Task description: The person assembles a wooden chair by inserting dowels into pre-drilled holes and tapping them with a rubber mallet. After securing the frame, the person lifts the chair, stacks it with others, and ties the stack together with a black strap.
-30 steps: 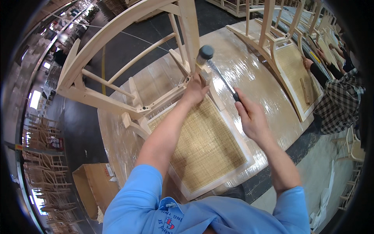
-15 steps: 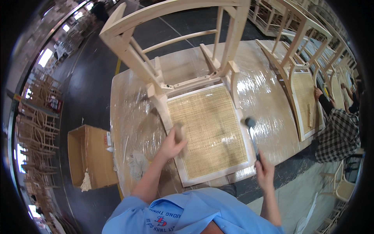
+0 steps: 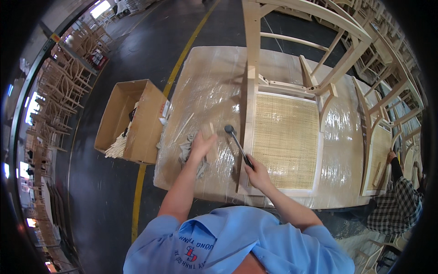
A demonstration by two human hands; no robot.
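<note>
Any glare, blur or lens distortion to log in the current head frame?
Head view: white glare streaks the plastic-wrapped table; head view: the left hand and wooden block look slightly soft; head view: fisheye bending curves the yellow floor line, corners black.

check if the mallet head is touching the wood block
Apart. The head view shows a strip of table between the mallet head and the wood block.

Matt wood block (image 3: 208, 131), glossy plastic wrapping (image 3: 207, 77)
</note>
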